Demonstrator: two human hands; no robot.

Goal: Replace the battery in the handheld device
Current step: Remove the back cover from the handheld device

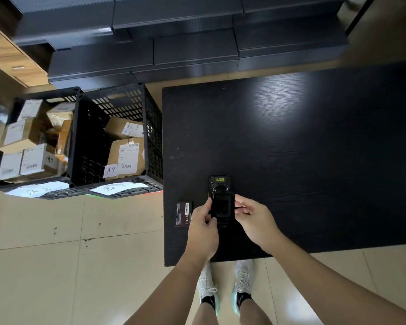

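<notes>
A black handheld device (pixel 221 195) lies back-side up near the front left of the black table (pixel 314 148), a yellow label at its far end. My left hand (pixel 203 227) grips its left edge and near end. My right hand (pixel 256 219) pinches its right edge with the fingertips. Between the hands a dark rectangular part sits in the device's back; I cannot tell whether it is a cover or a battery. A flat black battery (pixel 183 214) with a white barcode label lies on the table just left of my left hand.
Two black plastic crates (pixel 150 127) full of cardboard parcels stand on the tiled floor left of the table, paper labels on their near rims. Dark metal shelving (pixel 174 43) runs along the back. My feet in pale sneakers (pixel 225 287) stand at the table's front edge.
</notes>
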